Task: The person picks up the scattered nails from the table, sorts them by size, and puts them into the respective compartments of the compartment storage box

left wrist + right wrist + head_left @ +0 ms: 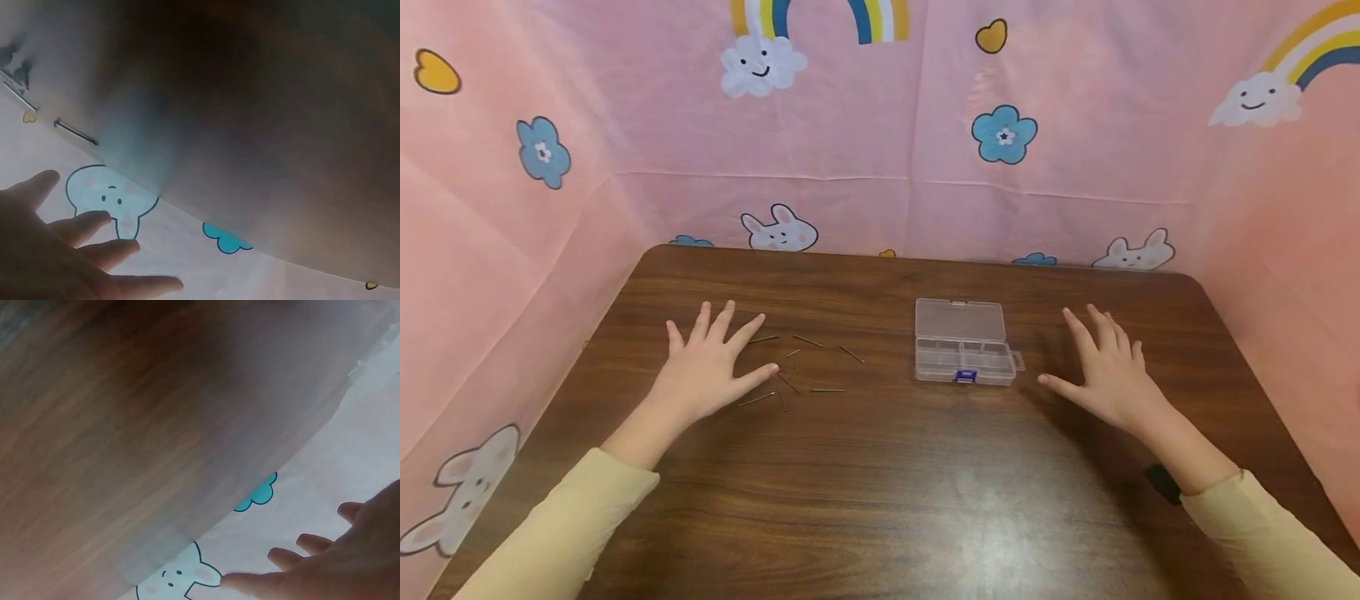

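- Pink cloth (865,125) hangs to the left of the left hand, and also past both hands and off to the right. It has bunnies, flowers, clouds and hearts on it.
- The left hand (703,371) is over the brown table (880,467). It is loose, with its fingers out straight and spread wide. The left sleeve (568,517) is pale yellow.
- Thin metal nails (827,390) lie on the table, just to the right of the left hand. They point all different ways. Some are near its fingertips and thumb, and some are farther over.
- A clear plastic box (934,372) sits between the hands, nearer to the right one. Its lid (958,321) is up, tipped away from the person. It has little rooms inside and a purple clip (966,377) in front.
- The right hand (1108,375) is to the right of the box, loose too, with its fingers spread.
- Something small and black (1163,483) shows by the right wrist; I can't tell what.
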The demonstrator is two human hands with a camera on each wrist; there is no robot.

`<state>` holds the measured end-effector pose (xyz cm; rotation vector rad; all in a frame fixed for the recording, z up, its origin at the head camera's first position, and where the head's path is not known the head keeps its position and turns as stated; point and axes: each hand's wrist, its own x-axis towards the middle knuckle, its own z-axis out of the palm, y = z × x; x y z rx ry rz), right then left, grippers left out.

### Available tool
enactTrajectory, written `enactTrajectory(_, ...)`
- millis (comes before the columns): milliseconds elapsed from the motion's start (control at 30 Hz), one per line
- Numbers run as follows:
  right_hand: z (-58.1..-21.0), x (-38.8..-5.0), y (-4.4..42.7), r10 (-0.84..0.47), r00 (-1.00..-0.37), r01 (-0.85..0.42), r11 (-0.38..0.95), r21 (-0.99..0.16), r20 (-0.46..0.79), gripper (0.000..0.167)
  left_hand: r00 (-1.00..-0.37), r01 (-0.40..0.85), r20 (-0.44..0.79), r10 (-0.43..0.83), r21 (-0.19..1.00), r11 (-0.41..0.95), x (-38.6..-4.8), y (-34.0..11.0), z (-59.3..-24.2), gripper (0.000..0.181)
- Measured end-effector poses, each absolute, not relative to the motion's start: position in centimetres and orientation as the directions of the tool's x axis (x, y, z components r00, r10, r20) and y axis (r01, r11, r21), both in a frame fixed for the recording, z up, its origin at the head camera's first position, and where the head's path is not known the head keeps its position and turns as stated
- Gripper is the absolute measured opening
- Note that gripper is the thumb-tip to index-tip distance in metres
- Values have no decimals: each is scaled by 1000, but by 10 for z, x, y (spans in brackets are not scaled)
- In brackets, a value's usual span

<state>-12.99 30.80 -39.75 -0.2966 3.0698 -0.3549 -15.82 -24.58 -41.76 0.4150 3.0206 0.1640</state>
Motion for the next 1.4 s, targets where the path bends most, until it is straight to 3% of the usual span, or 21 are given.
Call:
enactTrajectory(367, -392, -137, 297, -228, -973, -202, 896, -396, -20, 96, -952, 285, -67, 300, 178, 942, -177, -250, -416, 85)
enactTrajectory(800, -405, -144, 286, -234, -972, -187, 745, -640, 12, 69, -963, 245, -13, 270, 377, 893, -190, -254, -420, 69)
enactTrajectory(1033, -405, -150, 280, -214, -972, -39, 550, -835, -95, 60, -963, 221, -34, 266, 460, 860, -198, -252, -422, 59)
enactTrajectory(1200, -409, -153, 276, -203, -963, 57, 490, -870, -177, 59, -966, 186, -55, 252, 525, 830, -203, -253, -425, 52)
enactTrajectory(1400, -420, -158, 276, -230, -958, 60, 428, -902, -173, 58, -968, 101, -118, 223, 629, 771, -208, -259, -428, 47)
